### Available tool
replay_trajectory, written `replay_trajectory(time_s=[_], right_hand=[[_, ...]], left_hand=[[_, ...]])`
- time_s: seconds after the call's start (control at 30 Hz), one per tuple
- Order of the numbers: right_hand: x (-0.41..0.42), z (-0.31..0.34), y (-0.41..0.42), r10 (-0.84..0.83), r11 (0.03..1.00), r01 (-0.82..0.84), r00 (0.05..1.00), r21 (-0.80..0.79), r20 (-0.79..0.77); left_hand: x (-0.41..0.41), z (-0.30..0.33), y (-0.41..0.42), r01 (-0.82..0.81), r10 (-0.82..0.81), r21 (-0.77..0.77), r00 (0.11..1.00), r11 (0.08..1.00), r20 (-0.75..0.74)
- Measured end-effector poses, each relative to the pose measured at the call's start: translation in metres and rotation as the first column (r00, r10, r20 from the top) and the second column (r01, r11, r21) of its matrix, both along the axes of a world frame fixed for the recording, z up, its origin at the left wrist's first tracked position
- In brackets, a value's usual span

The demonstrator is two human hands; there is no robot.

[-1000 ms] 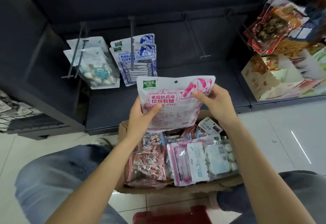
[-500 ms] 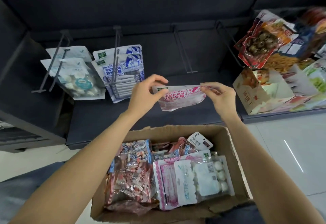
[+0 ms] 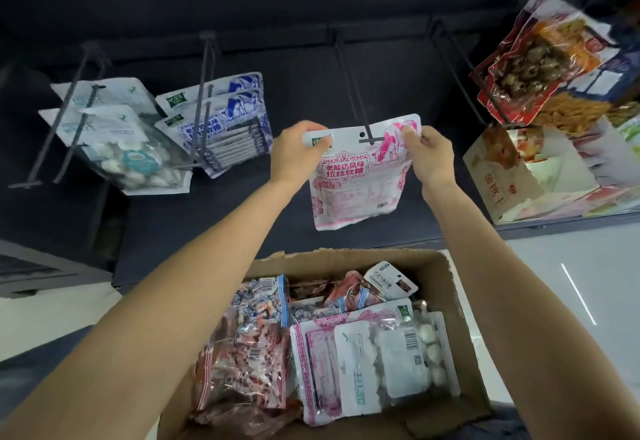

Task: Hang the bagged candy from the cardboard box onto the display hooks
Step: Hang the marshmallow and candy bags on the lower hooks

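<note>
A: What hangs at the far left?
B: White candy bags (image 3: pixel 131 148), then blue ones (image 3: pixel 221 124), each on hooks.
A: And the hands?
B: The left hand (image 3: pixel 298 152) pinches the pink bag (image 3: pixel 356 176) by its top left corner; the right hand (image 3: pixel 429 152) pinches the right corner, at the middle hook's (image 3: pixel 349 83) tip.
A: Below?
B: The cardboard box (image 3: pixel 446 287), with more bags inside.

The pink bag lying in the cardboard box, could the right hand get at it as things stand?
Probably not straight away. The right hand pinches the top corner of the pink candy bag at the hook. The pink bag in the box lies partly under a white bag, but its left side is uncovered.
</note>
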State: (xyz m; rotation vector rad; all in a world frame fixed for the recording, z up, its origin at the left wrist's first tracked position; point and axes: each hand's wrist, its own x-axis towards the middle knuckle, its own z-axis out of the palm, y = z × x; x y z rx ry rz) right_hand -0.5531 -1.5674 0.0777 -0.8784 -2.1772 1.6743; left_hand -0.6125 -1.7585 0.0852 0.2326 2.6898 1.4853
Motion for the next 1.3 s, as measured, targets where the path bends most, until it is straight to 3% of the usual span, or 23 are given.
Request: replay_trajectory(time_s=[0.17, 0.27, 0.3, 0.4, 0.47, 0.57, 0.67, 0.73, 0.8, 0.93, 1.03, 1.1, 1.23, 1.3], right_hand=[[0.024, 0.000, -0.010, -0.054, 0.995, 0.056, 0.998, 0.088, -0.021], [0.052, -0.003, -0.034, -0.087, 0.959, 0.111, 0.991, 0.260, -0.102], [0.061, -0.006, -0.043, -0.061, 0.969, 0.082, 0.994, 0.235, -0.095], [0.073, -0.007, -0.064, -0.016, 0.983, 0.022, 0.999, -0.181, 0.036], [0.072, -0.008, -0.064, -0.027, 0.973, 0.039, 0.998, -0.228, 0.058], [0.071, -0.009, -0.056, 0.014, 0.997, -0.024, 0.990, 0.070, 0.138], [0.069, -0.011, -0.045, 0.091, 0.968, -0.125, 0.983, 0.219, 0.158], [0.064, -0.008, -0.041, 0.167, 0.936, -0.193, 0.980, 0.294, 0.112], [0.055, -0.003, -0.046, 0.283, 0.868, -0.280, 0.958, 0.410, 0.056], [0.036, -0.008, -0.061, 0.462, 0.739, -0.412, 0.886, 0.533, 0.044], [0.030, -0.022, -0.065, 0.535, 0.611, -0.520, 0.827, 0.597, 0.172], [0.032, -0.025, -0.067, 0.544, 0.555, -0.518, 0.818, 0.651, 0.188], [0.036, -0.016, -0.057, 0.393, 0.600, -0.285, 0.919, 0.748, 0.035], [0.035, -0.004, -0.041, 0.288, 0.678, -0.189, 0.957, 0.710, -0.021]], left_hand=[[0.016, 0.002, -0.010, 0.139, -0.140, -0.018, 0.982, 0.990, -0.129], [0.035, -0.001, -0.016, 0.241, -0.276, -0.142, 0.896, 0.960, -0.349], [0.041, -0.003, -0.017, 0.262, -0.327, -0.206, 0.845, 0.943, -0.424], [0.058, -0.015, -0.015, 0.326, -0.459, -0.330, 0.723, 0.886, -0.516], [0.076, -0.024, -0.010, 0.369, -0.505, -0.346, 0.669, 0.862, -0.545], [0.102, -0.027, -0.004, 0.438, -0.566, -0.359, 0.629, 0.824, -0.532], [0.097, -0.016, -0.004, 0.544, -0.604, -0.276, 0.762, 0.793, -0.234], [0.077, -0.013, -0.007, 0.454, -0.487, -0.202, 0.857, 0.868, -0.166], [0.055, -0.011, -0.010, 0.328, -0.400, -0.288, 0.884, 0.899, -0.242], [0.023, -0.004, -0.016, 0.253, -0.518, -0.558, 0.761, 0.791, -0.390], [0.008, -0.006, -0.025, 0.361, -0.716, -0.694, 0.622, 0.622, -0.318], [0.003, -0.012, -0.033, 0.407, -0.774, -0.731, 0.577, 0.548, -0.259], [0.002, -0.016, -0.039, 0.358, -0.628, -0.583, 0.687, 0.729, -0.365], [0.003, -0.009, -0.030, 0.333, -0.527, -0.462, 0.752, 0.822, -0.395]])
